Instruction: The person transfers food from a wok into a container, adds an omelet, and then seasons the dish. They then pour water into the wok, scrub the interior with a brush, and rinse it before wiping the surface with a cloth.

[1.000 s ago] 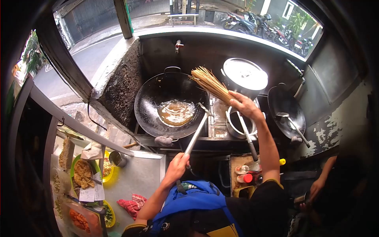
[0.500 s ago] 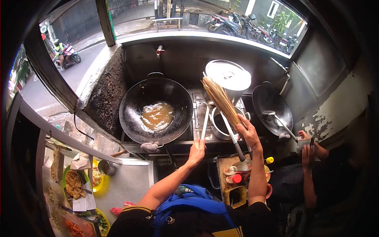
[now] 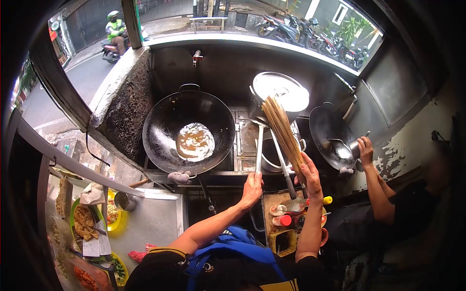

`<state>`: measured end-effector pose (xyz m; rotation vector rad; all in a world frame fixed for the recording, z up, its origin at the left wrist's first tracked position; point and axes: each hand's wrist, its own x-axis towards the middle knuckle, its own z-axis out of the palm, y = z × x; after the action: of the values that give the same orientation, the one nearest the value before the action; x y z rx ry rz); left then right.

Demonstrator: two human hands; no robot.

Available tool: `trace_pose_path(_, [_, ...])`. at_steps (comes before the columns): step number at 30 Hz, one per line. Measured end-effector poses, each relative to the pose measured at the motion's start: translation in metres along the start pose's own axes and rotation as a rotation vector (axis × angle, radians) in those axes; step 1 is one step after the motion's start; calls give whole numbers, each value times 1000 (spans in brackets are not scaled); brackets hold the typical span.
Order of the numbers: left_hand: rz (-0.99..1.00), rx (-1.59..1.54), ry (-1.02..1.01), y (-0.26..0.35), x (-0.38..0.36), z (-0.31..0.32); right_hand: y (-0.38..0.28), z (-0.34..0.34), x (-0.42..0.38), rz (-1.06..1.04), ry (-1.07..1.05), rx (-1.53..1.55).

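Note:
My left hand [image 3: 251, 191] is closed round the metal handle of a wok spatula [image 3: 259, 150], whose head rests by the pots. In my right hand [image 3: 309, 179] is a stick brush [image 3: 282, 130], a bundle of thin wooden sticks pointing up and away from me over the stove. A large black wok [image 3: 160, 140] on the left holds a shallow pool of brownish liquid [image 3: 195, 141]. Beneath the brush stands an open pot [image 3: 268, 166], partly hidden, with a dark-handled utensil [image 3: 290, 186] across it. Behind it is a tall pot with a shiny lid [image 3: 280, 91].
On the right, a co-worker's hand [image 3: 366, 151] is at a smaller wok [image 3: 323, 127] holding a ladle [image 3: 342, 150]. Sauce bottles [image 3: 282, 220] crowd a wooden stand near my right forearm. Plates of food [image 3: 86, 223] stand at left. A tap [image 3: 196, 57] projects from the back wall.
Both my hands have shifted slightly right, and the stick brush is more upright. The co-worker's hands moved to the small wok; the metal cup seen before is no longer visible. The motorcyclist outside moved right.

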<state>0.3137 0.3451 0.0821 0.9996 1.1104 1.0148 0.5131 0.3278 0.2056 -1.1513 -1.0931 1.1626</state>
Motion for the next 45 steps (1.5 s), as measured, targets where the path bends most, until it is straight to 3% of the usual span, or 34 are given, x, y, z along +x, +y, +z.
trace_pose_path(5, [-121, -162, -255, -1, 2, 6, -10, 14, -3, 25, -44, 99])
trace_pose_path(7, [-214, -198, -370, -6, 10, 8, -10, 19, 0, 110, -171, 153])
trace_pose_path(9, [-213, -125, -582, -14, 22, 0, -6, 33, 7, 143, -232, 205])
trace_pose_path(11, [-378, -53, -593, -7, 15, -12, -8, 59, 12, 117, -291, 184])
trace_pose_path(13, [-307, 20, -481, -12, -4, -43, -9, 82, 23, 188, -385, -5])
trace_pose_path(15, [-322, -111, -80, -18, -33, -84, -14, 103, 39, 277, -453, -265])
trace_pose_path(17, [-163, -163, 429, -35, -49, -128, -9, 131, 61, 206, -478, -549])
trace_pose_path(19, [-194, -285, 704, -30, -41, -177, 5, 159, 78, -86, -528, -1001])
trace_pose_path(20, [-262, -365, 761, -22, -34, -202, -17, 184, 76, -61, -559, -1154])
trace_pose_path(23, [-393, -259, 543, -6, -9, -257, -29, 223, 96, -88, -792, -1325])
trace_pose_path(25, [-310, -240, 560, -11, -15, -261, -4, 242, 112, -113, -962, -1299])
trace_pose_path(27, [-233, -211, 574, -13, -32, -266, 15, 261, 122, 129, -929, -1321])
trace_pose_path(28, [-179, -237, 501, -14, -51, -270, 50, 254, 137, -97, -891, -1348])
trace_pose_path(32, [-86, -275, 421, -14, -137, -279, -3, 264, 125, -119, -900, -1332])
trace_pose_path(35, [-172, -227, 548, -26, -169, -279, -7, 288, 111, 147, -1162, -1205])
trace_pose_path(37, [-209, -281, 590, -39, -174, -278, 49, 286, 137, 154, -1009, -1196])
trace_pose_path(40, [-192, -326, 597, -18, -174, -280, 41, 280, 154, -73, -959, -1315])
trace_pose_path(41, [-193, -334, 573, -16, -178, -279, 29, 272, 147, -281, -969, -1267])
trace_pose_path(43, [-191, -331, 577, -13, -174, -282, -25, 287, 113, 168, -1106, -1127])
trace_pose_path(45, [-159, -289, 589, -16, -172, -282, 10, 274, 114, 272, -1175, -1125])
